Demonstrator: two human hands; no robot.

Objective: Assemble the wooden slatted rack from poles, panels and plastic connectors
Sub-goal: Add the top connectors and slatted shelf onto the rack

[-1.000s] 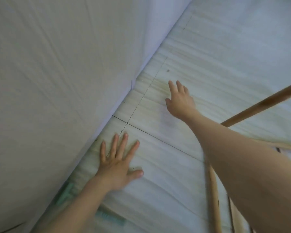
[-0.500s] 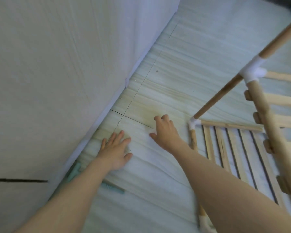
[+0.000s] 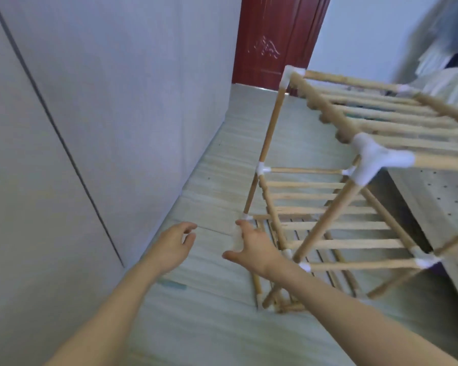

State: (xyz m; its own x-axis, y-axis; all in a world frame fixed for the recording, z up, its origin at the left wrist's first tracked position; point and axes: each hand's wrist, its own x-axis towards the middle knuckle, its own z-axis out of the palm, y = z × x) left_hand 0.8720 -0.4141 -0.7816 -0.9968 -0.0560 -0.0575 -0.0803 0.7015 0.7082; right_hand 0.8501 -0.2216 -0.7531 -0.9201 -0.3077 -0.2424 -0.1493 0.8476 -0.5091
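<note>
Both of our hands have come up off the floor point(image 3: 222, 326), where they lay flat a second ago, and our view has lifted from the tiles to the room ahead. Our left hand point(image 3: 173, 247) now hangs in the air over the pale striped floor, fingers loosely curled and holding nothing. Our right hand point(image 3: 251, 248) reaches toward the low near corner of the rack point(image 3: 328, 207), thumb spread wide and fingers relaxed; it looks empty, and its fingertips are just beside the white connector point(image 3: 245, 217) at the foot of the far pole point(image 3: 271, 122), though blur keeps us from telling whether they touch it.

That wooden rack stands on the floor to the right of our hands, with slatted shelves on three levels joined by upright poles and white plastic connectors at the corners. One large connector point(image 3: 373, 161) at the top near corner sits closest to us. A bed point(image 3: 434, 207) lies just behind the rack on the right.

To our left runs a pale grey wall point(image 3: 103, 101) with a dark seam, and a dark red door point(image 3: 275, 35) closes the far end. One small teal strip point(image 3: 173, 285) lies on the floor below our left wrist.
</note>
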